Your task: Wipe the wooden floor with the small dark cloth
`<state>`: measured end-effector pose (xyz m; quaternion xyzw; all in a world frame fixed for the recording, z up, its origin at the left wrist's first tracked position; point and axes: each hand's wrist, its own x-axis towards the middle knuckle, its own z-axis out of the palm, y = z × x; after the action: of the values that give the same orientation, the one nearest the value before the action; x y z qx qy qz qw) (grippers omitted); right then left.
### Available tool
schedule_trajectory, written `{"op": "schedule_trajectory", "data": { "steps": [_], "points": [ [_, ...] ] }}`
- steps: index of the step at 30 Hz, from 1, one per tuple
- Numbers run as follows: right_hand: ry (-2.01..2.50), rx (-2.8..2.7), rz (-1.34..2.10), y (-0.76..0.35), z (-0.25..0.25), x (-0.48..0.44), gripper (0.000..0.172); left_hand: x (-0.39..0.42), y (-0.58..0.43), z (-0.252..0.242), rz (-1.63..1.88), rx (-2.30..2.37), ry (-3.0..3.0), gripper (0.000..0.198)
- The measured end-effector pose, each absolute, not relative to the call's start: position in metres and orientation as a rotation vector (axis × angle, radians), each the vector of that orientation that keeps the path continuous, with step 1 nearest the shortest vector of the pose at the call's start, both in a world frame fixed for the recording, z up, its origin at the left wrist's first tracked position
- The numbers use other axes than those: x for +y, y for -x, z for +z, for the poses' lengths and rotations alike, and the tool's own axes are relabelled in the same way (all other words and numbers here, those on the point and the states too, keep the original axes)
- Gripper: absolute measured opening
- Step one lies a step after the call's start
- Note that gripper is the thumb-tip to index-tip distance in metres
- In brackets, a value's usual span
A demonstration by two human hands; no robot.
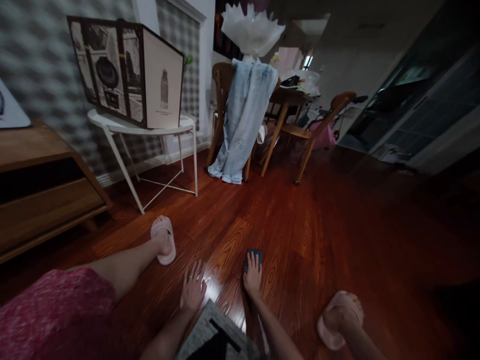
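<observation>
My left hand (193, 289) hovers over or touches the wood floor, its fingers spread and holding nothing; which of the two I cannot tell. A ring shows on one finger. To its right, my right hand (253, 275) rests on a small dark blue-green rectangular thing (249, 255) on the floor, possibly a folded cloth. The fingers lie along its top and partly hide it. Glossy reddish-brown boards (225, 235) surround both hands. My feet are set wide apart in pink slippers, the left slipper (170, 245) and the right slipper (330, 330).
A white round side table (191, 122) bears a large printed box (163, 80). Left of it stands a wooden cabinet (56, 195). Pale blue jeans (243, 115) hang over a chair near the wooden dining table (275, 132). Another wooden chair (311, 140) stands to the right.
</observation>
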<state>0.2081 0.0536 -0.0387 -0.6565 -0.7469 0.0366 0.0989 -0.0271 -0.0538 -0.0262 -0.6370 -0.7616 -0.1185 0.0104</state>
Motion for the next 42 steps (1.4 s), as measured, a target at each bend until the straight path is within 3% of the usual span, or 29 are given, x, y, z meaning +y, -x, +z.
{"op": "schedule_trajectory", "data": {
  "steps": [3,5,8,11,14,18,23,29,35,42],
  "points": [
    [1.96,-2.219,0.079,-0.207,-0.037,0.036,0.048,-0.055,0.026,-0.023,-0.402,-2.395,1.985,0.063],
    [1.927,-2.248,0.098,-0.193,-0.039,0.013,0.064,-0.055,0.025,-0.023,-0.422,-2.398,1.988,0.063],
    [1.71,-2.386,0.211,-0.163,-0.041,-0.024,0.081,-0.055,0.024,-0.021,-0.419,-2.408,1.995,0.063],
    [1.466,-2.524,0.331,-0.145,-0.034,-0.036,0.088,-0.054,0.024,-0.019,-0.417,-2.417,1.99,0.062],
    [1.436,-2.584,0.359,-0.156,-0.02,-0.008,0.087,-0.055,0.024,-0.016,-0.43,-2.435,1.994,0.064],
    [1.831,-2.399,0.213,-0.21,-0.006,0.051,0.079,-0.055,0.023,-0.014,-0.43,-2.476,1.99,0.063],
    [2.096,-2.112,0.012,-0.268,-0.007,0.07,0.05,-0.055,0.023,-0.016,-0.435,-2.474,1.984,0.063],
    [2.06,-2.146,0.025,-0.224,-0.021,0.019,0.057,-0.055,0.023,-0.018,-0.464,-2.473,1.999,0.064],
    [1.572,-2.486,0.263,-0.147,-0.019,-0.031,0.066,-0.055,0.023,-0.016,-0.468,-2.47,2.006,0.062],
    [1.62,-2.398,0.191,-0.161,-0.022,0.022,0.058,-0.055,0.023,-0.023,-0.462,-2.432,1.988,0.065]
  ]
}}
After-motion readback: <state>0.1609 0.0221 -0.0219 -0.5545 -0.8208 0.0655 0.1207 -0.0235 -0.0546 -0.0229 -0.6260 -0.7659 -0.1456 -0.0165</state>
